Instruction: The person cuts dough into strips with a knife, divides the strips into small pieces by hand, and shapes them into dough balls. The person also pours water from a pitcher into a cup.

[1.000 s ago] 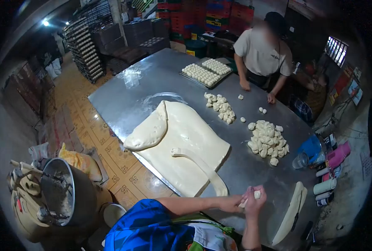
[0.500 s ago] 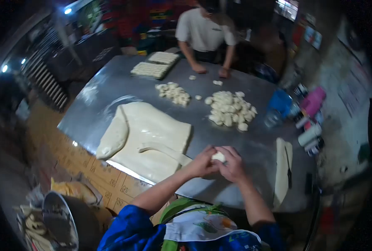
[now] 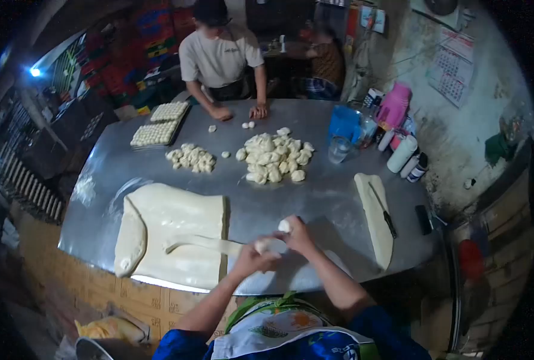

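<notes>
Near the table's front edge, my left hand [image 3: 253,259] is closed on the end of a long dough strip [image 3: 204,241]. The strip trails left across a large folded dough sheet [image 3: 189,213]. Just to the right and slightly higher, my right hand [image 3: 298,235] grips a small dough piece [image 3: 285,225] between thumb and fingers. The two hands are close together but apart. Farther up the table lies a heap of dough pieces [image 3: 274,157], with a smaller group of pieces [image 3: 190,158] to its left.
A knife [image 3: 389,222] rests on a long dough slab [image 3: 372,210] at the right. Bottles [image 3: 402,153], a clear cup [image 3: 339,149] and a pink jug [image 3: 395,103] line the right edge. Across the metal table [image 3: 327,207] stands a co-worker [image 3: 222,57], hands on it beside trays of dough balls [image 3: 153,133].
My hands have separated, the right now carrying a dough piece and the left the strip's end. The camera view has shifted, showing more of the right wall and another person at the back.
</notes>
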`<control>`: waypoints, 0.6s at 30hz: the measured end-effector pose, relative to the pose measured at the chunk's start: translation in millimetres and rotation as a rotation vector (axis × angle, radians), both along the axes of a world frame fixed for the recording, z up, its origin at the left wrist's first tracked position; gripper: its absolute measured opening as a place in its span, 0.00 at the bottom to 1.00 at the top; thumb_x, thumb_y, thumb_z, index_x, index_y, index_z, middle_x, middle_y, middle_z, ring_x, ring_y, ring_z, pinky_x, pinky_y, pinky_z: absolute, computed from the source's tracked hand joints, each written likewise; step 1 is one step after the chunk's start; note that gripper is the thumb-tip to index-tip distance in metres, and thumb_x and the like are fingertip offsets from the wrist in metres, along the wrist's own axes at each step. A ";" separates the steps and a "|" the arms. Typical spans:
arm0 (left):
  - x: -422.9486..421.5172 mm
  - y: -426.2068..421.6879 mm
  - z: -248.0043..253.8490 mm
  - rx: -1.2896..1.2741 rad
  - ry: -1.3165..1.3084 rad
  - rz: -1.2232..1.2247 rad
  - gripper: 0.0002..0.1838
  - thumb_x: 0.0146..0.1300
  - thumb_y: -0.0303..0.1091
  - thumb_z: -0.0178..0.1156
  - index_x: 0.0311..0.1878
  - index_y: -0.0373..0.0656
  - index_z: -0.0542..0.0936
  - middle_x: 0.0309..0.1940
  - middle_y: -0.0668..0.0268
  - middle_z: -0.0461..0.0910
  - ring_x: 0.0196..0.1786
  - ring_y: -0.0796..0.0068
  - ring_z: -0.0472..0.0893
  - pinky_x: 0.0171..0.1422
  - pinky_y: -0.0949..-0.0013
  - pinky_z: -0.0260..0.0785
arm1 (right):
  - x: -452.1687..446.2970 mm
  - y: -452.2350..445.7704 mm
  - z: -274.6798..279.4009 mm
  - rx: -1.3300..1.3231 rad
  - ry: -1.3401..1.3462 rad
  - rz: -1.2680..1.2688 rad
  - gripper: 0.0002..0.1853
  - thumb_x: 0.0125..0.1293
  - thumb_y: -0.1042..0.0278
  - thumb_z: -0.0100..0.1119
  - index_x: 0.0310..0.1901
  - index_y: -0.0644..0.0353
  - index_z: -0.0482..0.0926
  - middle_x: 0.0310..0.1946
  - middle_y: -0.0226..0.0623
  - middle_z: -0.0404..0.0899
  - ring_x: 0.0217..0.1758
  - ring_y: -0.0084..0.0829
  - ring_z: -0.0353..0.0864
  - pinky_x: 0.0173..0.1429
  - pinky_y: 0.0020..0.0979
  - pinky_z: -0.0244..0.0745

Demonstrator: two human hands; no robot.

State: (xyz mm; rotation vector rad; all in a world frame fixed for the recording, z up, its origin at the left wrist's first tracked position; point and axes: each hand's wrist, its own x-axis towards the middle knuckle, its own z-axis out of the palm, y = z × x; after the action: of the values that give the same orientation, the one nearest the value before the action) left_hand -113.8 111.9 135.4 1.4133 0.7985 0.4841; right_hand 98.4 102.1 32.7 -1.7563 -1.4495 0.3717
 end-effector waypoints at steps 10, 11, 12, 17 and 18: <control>-11.9 31.5 -57.6 0.199 0.203 -0.207 0.16 0.61 0.31 0.67 0.50 0.34 0.81 0.32 0.61 0.84 0.31 0.67 0.80 0.39 0.67 0.73 | -41.5 -3.4 19.3 -0.255 0.042 -0.028 0.20 0.57 0.56 0.71 0.45 0.61 0.79 0.36 0.40 0.82 0.32 0.39 0.78 0.40 0.36 0.76; -14.9 27.3 -39.9 0.220 0.114 -0.234 0.16 0.60 0.30 0.67 0.51 0.35 0.81 0.32 0.61 0.83 0.31 0.66 0.80 0.40 0.67 0.73 | -33.0 -3.4 15.1 -0.255 0.042 -0.036 0.20 0.57 0.56 0.71 0.45 0.61 0.79 0.36 0.40 0.82 0.32 0.39 0.78 0.40 0.36 0.76; -18.1 22.8 -25.1 0.238 0.027 -0.256 0.17 0.60 0.30 0.67 0.52 0.35 0.81 0.32 0.61 0.83 0.32 0.65 0.80 0.41 0.67 0.73 | -25.8 -3.7 16.2 -0.178 -0.039 -0.092 0.21 0.57 0.57 0.71 0.46 0.61 0.79 0.39 0.40 0.82 0.35 0.39 0.79 0.41 0.37 0.76; 0.1 44.9 -49.9 0.584 -0.219 0.168 0.20 0.55 0.25 0.63 0.53 0.36 0.81 0.35 0.59 0.84 0.36 0.64 0.80 0.45 0.66 0.73 | -55.1 -4.7 64.5 0.193 -0.026 0.251 0.23 0.56 0.55 0.72 0.48 0.61 0.79 0.45 0.41 0.81 0.42 0.41 0.80 0.44 0.38 0.76; 5.6 50.6 -47.5 0.666 -0.263 0.219 0.20 0.54 0.24 0.63 0.53 0.36 0.81 0.35 0.58 0.84 0.37 0.65 0.80 0.46 0.65 0.73 | -55.7 -1.9 77.2 0.298 0.001 0.374 0.24 0.56 0.55 0.72 0.49 0.61 0.79 0.46 0.41 0.81 0.43 0.42 0.81 0.45 0.39 0.76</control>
State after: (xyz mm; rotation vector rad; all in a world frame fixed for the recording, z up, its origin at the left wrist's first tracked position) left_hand -108.2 162.5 87.9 1.8217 0.5989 1.1579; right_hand 42.7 100.2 110.0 -1.2500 -1.7368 0.3279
